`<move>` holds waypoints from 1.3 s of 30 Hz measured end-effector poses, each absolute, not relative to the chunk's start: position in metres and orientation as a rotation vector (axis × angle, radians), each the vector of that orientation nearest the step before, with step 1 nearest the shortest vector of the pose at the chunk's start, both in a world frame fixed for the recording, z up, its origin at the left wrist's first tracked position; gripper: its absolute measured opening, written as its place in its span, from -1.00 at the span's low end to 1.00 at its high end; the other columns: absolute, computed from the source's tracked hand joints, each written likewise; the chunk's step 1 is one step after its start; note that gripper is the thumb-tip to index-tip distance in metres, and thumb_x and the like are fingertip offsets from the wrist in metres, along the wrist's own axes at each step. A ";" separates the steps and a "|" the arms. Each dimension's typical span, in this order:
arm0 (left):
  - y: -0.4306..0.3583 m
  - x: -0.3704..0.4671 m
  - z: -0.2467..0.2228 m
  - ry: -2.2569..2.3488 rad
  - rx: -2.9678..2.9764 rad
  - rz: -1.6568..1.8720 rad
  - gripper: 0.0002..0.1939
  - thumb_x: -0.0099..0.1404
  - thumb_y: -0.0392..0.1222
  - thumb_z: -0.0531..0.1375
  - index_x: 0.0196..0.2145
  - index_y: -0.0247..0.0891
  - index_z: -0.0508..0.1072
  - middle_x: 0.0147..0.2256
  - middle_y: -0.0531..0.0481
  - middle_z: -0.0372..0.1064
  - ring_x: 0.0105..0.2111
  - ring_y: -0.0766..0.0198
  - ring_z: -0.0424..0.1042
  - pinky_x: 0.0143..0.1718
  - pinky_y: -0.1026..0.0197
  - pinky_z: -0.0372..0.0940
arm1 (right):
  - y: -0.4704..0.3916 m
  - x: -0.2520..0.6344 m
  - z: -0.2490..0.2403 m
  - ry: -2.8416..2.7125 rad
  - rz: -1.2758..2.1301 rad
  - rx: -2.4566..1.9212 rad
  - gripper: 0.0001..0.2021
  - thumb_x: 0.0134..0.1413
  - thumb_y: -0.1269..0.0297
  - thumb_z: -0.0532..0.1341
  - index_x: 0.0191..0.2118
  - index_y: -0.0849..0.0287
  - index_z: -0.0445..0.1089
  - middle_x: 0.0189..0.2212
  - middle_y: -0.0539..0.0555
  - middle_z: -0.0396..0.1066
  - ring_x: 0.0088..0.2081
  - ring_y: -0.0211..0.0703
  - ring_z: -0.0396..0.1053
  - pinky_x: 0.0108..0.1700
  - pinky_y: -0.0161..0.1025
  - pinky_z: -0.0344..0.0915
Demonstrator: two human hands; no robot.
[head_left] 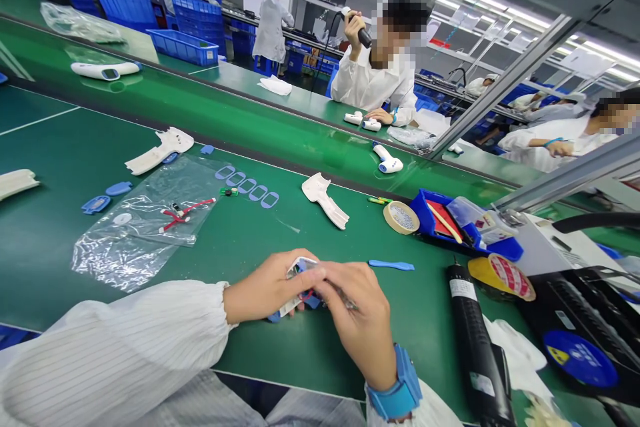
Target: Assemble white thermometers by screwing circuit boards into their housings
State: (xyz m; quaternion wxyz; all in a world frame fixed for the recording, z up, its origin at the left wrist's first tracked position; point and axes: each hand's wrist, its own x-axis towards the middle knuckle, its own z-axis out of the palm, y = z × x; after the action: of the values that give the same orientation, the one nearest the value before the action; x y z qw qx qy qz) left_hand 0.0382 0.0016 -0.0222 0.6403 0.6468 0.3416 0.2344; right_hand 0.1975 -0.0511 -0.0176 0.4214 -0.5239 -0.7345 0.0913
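Observation:
My left hand (pixel 267 288) is closed round a small white and blue thermometer housing (pixel 290 307) with red wire showing inside. My right hand (pixel 361 303) has its fingers bent over the same part, pinching at its right side; the fingertips hide most of it. A blue band circles my right wrist. Just beyond my hands lies a white gun-shaped housing half (pixel 325 200). A blue pry tool (pixel 391 265) rests to the right of it. To the left, red-wired parts (pixel 183 215) lie on clear plastic bags (pixel 135 240).
Blue oval frames (pixel 247 187) lie in a row. A tray of screws (pixel 401 217), a blue bin (pixel 425 213), yellow tape (pixel 500 277) and a black electric screwdriver (pixel 475 340) stand at right. A green conveyor (pixel 280 133) runs behind, with a co-worker (pixel 375 80) across it.

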 end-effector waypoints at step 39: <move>0.013 0.040 -0.024 0.903 1.014 0.512 -0.56 0.16 0.18 0.11 -0.20 -0.24 0.28 -0.53 0.05 0.36 -0.62 0.37 0.35 -0.59 0.34 0.29 | -0.057 0.197 -0.028 -1.819 0.168 -1.625 -0.98 0.06 0.35 0.17 -0.35 0.15 0.29 -0.41 0.03 0.35 -0.36 -0.18 0.26 -0.31 -0.24 0.19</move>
State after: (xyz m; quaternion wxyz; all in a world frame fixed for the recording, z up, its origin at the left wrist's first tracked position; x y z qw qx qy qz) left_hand 0.0400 0.0125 -0.0240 0.7481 0.4637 0.4130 0.2341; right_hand 0.1972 -0.0566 -0.0282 0.3413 -0.6249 -0.6992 0.0645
